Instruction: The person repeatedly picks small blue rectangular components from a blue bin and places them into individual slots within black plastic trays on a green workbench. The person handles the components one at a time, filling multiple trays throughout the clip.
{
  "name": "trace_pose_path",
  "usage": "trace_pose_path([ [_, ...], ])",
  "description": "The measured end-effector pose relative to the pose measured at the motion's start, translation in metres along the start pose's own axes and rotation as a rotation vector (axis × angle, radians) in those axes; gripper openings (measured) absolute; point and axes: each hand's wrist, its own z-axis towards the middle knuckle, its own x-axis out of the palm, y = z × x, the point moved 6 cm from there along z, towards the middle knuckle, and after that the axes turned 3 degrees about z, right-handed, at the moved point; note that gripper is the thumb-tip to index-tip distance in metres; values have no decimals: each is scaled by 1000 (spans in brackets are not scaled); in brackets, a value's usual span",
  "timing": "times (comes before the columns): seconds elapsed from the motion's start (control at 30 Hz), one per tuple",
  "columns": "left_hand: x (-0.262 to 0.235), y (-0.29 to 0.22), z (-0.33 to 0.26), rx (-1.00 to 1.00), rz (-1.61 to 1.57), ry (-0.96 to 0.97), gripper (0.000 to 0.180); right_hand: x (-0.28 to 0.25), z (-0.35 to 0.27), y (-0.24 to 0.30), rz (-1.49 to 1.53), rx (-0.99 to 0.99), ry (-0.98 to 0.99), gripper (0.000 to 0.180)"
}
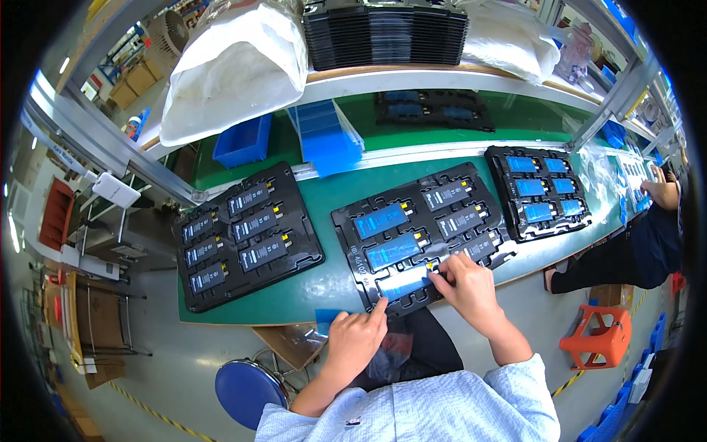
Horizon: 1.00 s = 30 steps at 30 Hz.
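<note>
A black moulded tray (pixel 352 259) in front of me holds two columns of flat battery packs. The left column has blue film on top, including the nearest blue-covered battery pack (pixel 405 283); bare dark battery packs (pixel 462 222) fill the right column. At the left end of that nearest pack, my left hand (pixel 357 340) rests its outstretched index fingertip, other fingers curled. My right hand (pixel 470 289) is pinched at the pack's right end, by its yellow tab; anything between its fingertips is too small to make out. A small blue film piece (pixel 325 318) lies beside my left hand.
Another black tray (pixel 298 254) of dark packs lies left; a tray (pixel 524 234) of blue-covered packs lies right. Blue film sheets (pixel 324 136) and a blue bin (pixel 243 141) stand behind. Stacked trays (pixel 387 35) sit on the shelf. A co-worker's hand (pixel 661 190) works far right.
</note>
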Motion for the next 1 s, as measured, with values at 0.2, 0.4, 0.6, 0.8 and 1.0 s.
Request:
trace_pose_path([
  [0.2, -35, -13, -21, -65, -666, 0, 42, 10, -47, 19, 589, -279, 333, 40],
  [0.4, -30, -23, -24, -92, -848, -7, 65, 32, -77, 11, 808, -162, 446, 30],
  [0.6, 17, -11, -32, -338, -1297, 89, 55, 16, -79, 4, 913, -144, 259, 15],
  [0.8, 14, -20, -26, -418, -1094, 133, 38, 8, -81, -12, 930, -76, 158, 16],
  [1.0, 13, -32, -14, -304, -851, 102, 42, 3, -79, -27, 915, -26, 83, 14],
])
